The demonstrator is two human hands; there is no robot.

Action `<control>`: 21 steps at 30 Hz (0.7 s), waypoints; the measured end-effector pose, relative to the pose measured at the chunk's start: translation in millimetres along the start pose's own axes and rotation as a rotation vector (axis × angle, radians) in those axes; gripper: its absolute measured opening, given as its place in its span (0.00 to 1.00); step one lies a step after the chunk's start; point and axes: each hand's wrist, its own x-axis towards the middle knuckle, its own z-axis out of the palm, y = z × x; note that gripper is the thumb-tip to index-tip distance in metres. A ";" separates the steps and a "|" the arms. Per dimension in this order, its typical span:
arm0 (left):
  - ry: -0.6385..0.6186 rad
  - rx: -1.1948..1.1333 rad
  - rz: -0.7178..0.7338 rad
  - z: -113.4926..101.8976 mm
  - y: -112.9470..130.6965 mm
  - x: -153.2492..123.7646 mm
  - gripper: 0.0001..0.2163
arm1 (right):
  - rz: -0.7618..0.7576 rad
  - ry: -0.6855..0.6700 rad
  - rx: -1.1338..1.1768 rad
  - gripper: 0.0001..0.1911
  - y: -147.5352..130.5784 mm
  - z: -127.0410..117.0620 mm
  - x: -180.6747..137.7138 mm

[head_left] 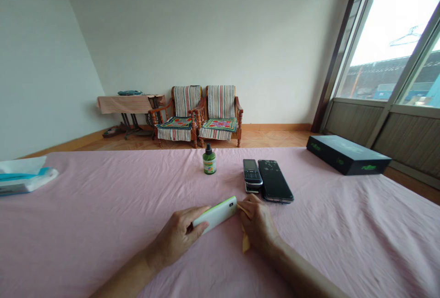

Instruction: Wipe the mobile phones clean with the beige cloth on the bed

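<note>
Left hand (178, 236) clamps phone (216, 215), right hand (257, 224) pinches cloth (244, 242); hard wipe could twist phone loose onto desk (103, 206).

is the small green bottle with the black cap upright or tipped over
Upright: the small green bottle stands on its base on the pink cloth, black cap on top.

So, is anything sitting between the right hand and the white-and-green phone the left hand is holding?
Only the yellow cloth that the right hand grips, pressed to the end of the white-and-green phone held in the left hand. The two dark phones and the green bottle lie farther back, clear of both hands.
</note>
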 end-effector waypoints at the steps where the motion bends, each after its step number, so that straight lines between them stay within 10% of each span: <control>1: -0.003 0.000 0.002 0.0 0.4 0.0 0.15 | -0.009 0.016 0.009 0.15 -0.5 -0.5 -0.2; 21: 0.002 -0.012 0.004 1.4 -2.1 -0.9 0.15 | 0.023 0.056 0.007 0.14 -0.2 2.2 2.0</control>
